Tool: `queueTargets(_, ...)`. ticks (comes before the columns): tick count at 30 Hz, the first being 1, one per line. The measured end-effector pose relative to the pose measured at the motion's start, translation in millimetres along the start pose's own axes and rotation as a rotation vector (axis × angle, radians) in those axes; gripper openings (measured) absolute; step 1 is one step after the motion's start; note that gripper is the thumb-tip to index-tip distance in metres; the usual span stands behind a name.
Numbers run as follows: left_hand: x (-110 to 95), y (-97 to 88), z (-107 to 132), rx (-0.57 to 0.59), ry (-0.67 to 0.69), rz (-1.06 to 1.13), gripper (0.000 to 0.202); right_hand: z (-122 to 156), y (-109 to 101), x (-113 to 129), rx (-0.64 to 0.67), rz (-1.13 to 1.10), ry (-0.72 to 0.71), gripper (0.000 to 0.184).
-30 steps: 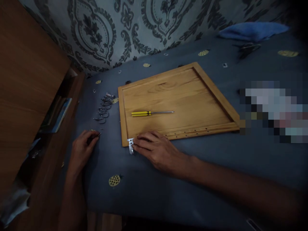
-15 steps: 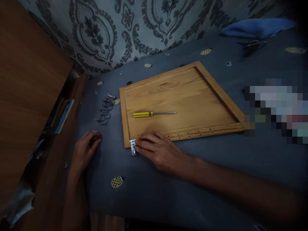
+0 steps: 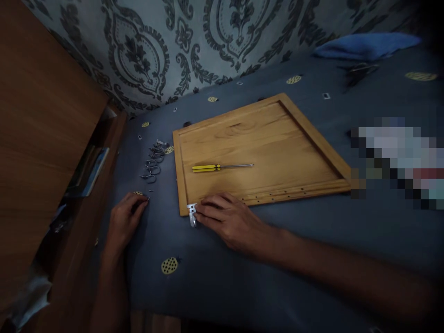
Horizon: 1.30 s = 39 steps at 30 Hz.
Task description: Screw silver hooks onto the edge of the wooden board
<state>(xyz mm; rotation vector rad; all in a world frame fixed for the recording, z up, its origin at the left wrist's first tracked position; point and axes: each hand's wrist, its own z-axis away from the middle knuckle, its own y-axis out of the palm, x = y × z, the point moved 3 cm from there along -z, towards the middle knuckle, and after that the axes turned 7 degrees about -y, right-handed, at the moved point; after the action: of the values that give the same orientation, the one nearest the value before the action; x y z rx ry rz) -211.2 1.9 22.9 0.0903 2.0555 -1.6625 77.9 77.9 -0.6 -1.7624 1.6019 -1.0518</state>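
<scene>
Right hand (image 3: 227, 221) holds a shiny, curved silver hook (image 3: 192, 219) at the board's (image 3: 270, 141) seven-o'clock corner; left hand (image 3: 125, 215) pinches a metal piece (image 3: 149, 199).

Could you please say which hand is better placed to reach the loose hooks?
Left hand, probably: nearer the loose hooks, though pinching something thin; the right hand steadies a metal hook on the board.

No text, brand or number can be read — the covers of the books (image 3: 94, 173) at left are too dark, the small pale rectangles (image 3: 326, 96) printed on the blue-grey cloth (image 3: 215, 286) too tiny, the yellow-handled screwdriver (image 3: 205, 169) too small for lettering — and the patch (image 3: 395, 148) at right is pixelated
</scene>
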Motion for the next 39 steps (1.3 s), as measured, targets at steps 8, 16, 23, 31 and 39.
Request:
queueTargets(8, -7.1, -0.7, 4.1, -0.011, 0.002, -0.028, 0.023, 1.8, 0.9, -1.0, 0.085, -0.047, 0.006, 0.024)
queueTargets(16, -75.9, -2.4, 2.0, 0.217, 0.111, 0.203, 0.02, 0.5, 1.0, 0.0, 0.091, -0.045, 0.018, 0.022)
queueTargets(23, -103.6, 8.4, -14.7, 0.495, 0.275, 0.27, 0.015, 0.7, 1.3, -0.1, 0.076, -0.044, 0.027, 0.022)
queueTargets(31, -105.3, 11.7, -22.0, 0.615, 0.291, 0.255, 0.017, -0.2, -0.3, 0.2, 0.07, -0.022, 0.028, 0.021)
queueTargets(39, -107.3, 15.6, -23.7, 0.638, 0.328, 0.225, 0.018, 0.7, 1.0, 0.1, 0.09, -0.038, 0.034, 0.024)
